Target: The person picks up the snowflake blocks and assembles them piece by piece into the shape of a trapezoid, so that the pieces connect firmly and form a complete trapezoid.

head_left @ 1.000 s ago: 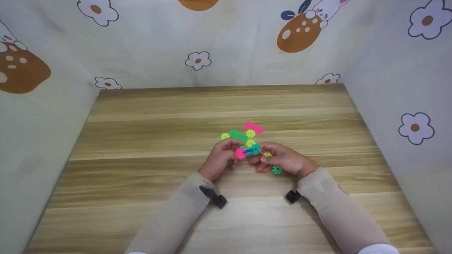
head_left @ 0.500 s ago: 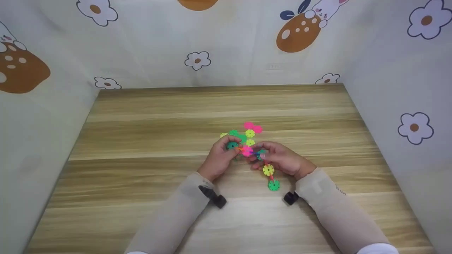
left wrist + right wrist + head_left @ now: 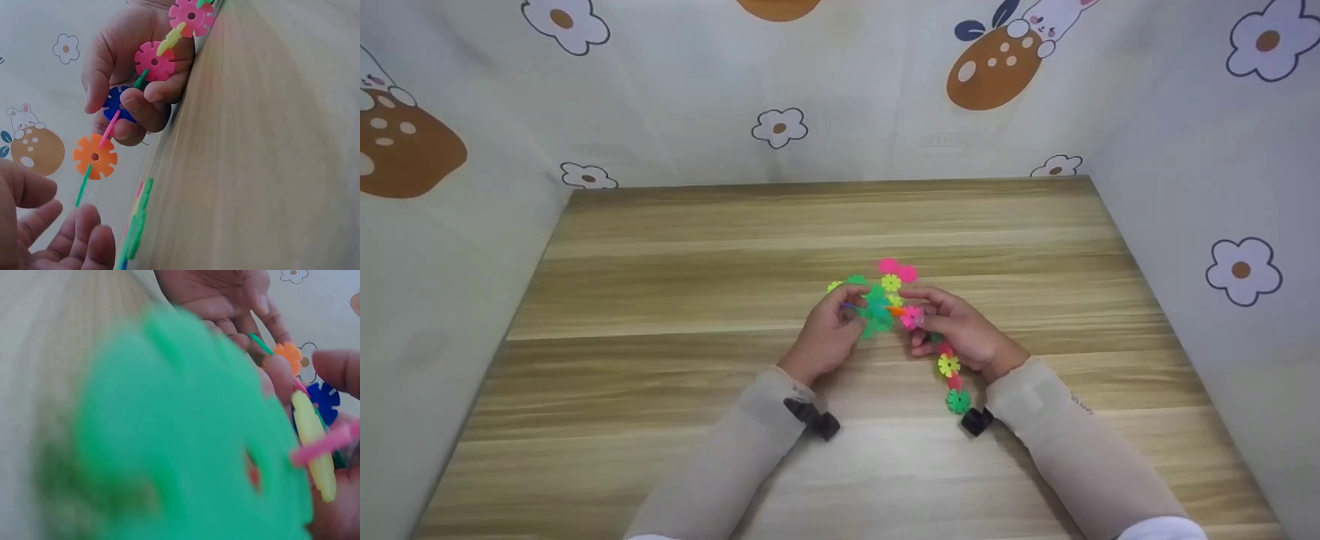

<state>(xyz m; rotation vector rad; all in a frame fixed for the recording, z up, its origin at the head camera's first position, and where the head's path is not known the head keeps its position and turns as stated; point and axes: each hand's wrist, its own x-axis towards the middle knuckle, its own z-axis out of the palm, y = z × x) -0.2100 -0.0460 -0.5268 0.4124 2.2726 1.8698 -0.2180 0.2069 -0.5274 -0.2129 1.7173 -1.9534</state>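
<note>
A chain of notched plastic discs in pink, yellow, green, blue and orange hangs from my right hand (image 3: pixel 967 330). That hand's curled fingers hold it near the blue disc (image 3: pixel 117 103). From there the chain drops toward the wrist, to a green disc (image 3: pixel 958 401). Its other end, an orange disc (image 3: pixel 95 157) with a green disc (image 3: pixel 83 185) slotted in edge-on, points at my left hand (image 3: pixel 826 330). The left fingers lie loosely bent, thumb apart, close by the green disc; whether they touch it is unclear. A blurred green disc (image 3: pixel 185 427) fills much of the right wrist view.
Behind the hands, more joined discs lie on the wood-grain table (image 3: pixel 697 285), among them pink discs (image 3: pixel 898 270) and a yellow disc (image 3: pixel 891 283). Part of this group is hidden by the left hand. Patterned cloth walls (image 3: pixel 847 90) enclose the table's back and sides.
The chain has shifted right and hangs lower from my right hand. My left hand held the chain's end half a second ago; now its thumb and fingers are apart.
</note>
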